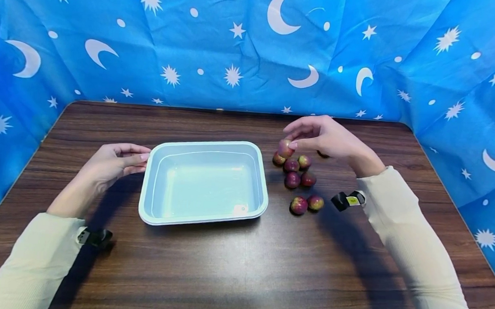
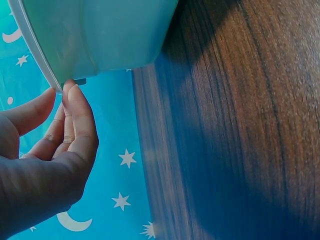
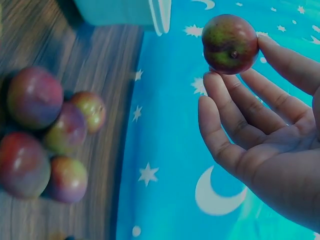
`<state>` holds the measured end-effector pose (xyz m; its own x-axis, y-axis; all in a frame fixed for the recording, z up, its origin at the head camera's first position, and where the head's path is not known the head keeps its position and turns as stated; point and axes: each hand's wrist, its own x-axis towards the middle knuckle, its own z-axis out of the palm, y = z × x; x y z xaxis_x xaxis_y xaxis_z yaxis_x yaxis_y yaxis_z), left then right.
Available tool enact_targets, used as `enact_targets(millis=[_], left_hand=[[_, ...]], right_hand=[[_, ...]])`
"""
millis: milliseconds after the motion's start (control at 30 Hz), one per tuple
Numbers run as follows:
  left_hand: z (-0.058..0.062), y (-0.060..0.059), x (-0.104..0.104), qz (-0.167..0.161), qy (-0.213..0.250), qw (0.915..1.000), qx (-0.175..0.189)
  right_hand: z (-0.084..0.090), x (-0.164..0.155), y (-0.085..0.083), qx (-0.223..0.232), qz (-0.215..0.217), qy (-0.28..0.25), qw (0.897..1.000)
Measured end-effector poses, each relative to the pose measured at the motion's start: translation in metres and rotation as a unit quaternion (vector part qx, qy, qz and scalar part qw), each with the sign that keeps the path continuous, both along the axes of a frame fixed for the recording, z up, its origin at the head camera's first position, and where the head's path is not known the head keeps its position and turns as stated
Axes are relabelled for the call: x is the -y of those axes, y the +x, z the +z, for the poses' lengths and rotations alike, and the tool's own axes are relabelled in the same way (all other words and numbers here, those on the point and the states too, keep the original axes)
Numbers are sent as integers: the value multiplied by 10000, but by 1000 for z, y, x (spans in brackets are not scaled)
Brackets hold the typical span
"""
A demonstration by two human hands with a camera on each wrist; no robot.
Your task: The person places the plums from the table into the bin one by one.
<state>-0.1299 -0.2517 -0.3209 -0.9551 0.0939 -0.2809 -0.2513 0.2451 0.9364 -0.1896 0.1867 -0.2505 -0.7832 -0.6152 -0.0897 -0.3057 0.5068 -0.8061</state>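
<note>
A pale blue tray (image 1: 147, 186) sits empty at the middle of the wooden table. My left hand (image 1: 121, 160) lies at its left side, and the relaxed fingertips (image 2: 75, 97) touch the tray's rim (image 2: 37, 55). My right hand (image 1: 312, 135) hovers right of the tray and pinches a small red-green fruit (image 1: 284, 148) between thumb and fingers (image 3: 235, 110). That fruit (image 3: 230, 44) is lifted clear of the table. Below it, several similar fruits (image 1: 294, 172) lie in a loose pile (image 3: 50, 135), with two more (image 1: 307, 204) a little nearer to me.
A blue cloth with moons and stars (image 1: 237, 45) walls the table at the back and both sides. A black wrist camera (image 1: 348, 200) hangs under the right sleeve, near the closest fruits. Bare wood (image 1: 240, 272) stretches in front of the tray.
</note>
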Motion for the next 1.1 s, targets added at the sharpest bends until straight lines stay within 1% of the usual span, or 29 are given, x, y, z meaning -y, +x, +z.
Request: enact_targets(millis=[200,300,500,767,933,1100], left_hand=[[-1,0,0,86,368,9993,21],[-1,0,1,96,479,9988,39],[-1,0,1,81,474,9988,28],[0,0,1,107,472,9988,78],[1,0,0,117,512,9986,67],[2,0,0,113,509,9986,68]], right_hand=[[5,21,-1,19,315,-131,9994],[5,30,-1,136,378,-178,9990],[4,46,3,371,430,-276,9980],[-3,63,7,403,639,-452,9961],[-5,67,10,427,749,-478,9951],[-5,65,10,390,703,-423,9959]])
